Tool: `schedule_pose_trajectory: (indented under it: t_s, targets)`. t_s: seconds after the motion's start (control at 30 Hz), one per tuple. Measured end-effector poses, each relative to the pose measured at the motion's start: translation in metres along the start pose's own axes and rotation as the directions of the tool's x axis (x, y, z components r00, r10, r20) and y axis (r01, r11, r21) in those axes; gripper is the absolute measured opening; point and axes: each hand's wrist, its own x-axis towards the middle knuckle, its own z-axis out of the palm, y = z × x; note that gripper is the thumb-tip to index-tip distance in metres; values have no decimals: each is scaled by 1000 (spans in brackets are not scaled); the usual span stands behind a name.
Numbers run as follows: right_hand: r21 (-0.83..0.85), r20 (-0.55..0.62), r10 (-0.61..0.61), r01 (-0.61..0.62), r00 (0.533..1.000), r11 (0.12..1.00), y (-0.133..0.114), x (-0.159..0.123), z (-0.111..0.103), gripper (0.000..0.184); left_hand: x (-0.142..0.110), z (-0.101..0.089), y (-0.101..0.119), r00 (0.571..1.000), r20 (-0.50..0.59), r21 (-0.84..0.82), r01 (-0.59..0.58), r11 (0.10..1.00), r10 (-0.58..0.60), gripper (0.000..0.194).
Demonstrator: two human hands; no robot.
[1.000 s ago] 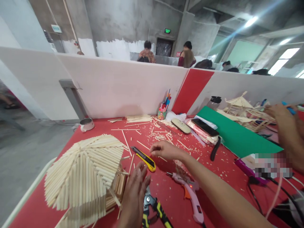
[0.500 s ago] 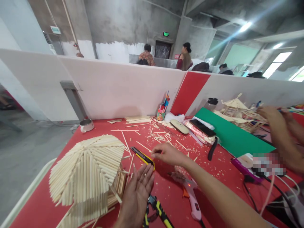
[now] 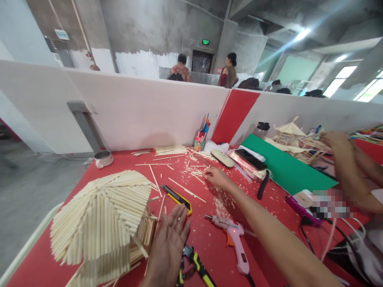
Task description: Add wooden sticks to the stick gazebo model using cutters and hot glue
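"How's the left hand (image 3: 171, 245)?"
"Palm up, fingers extended forward."
"And the right arm (image 3: 263, 231)?"
"It slants in from the lower right, reaching farther forward than the left."
"The right hand (image 3: 218, 177)?"
"Fingers bent, tips drawn close; their exact grip is too small to tell."

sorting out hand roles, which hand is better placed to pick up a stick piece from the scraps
Probably the right hand: it is beside the scattered stick pieces. The left hand is palm up near the yellow knife, farther off, a small pale piece seemingly on it.
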Motion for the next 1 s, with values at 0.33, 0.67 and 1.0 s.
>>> schedule_pose_trajectory:
  t_s: [0.33,0.67,1.0]
  targets:
    - [-22,105,5,-3,994,1000,-24,15,18,33,2,-1,1,999,31,-4,12,1000,-11,37]
    - [11,153,-23,22,988,1000,-4,-7,-4,34,-3,0,2,998,43,-52,45,998,-43,39]
    - [-48,25,289,-288,957,957,73,-45,-39,33,-4,4,5,997,49,-36,65,997,-63,42]
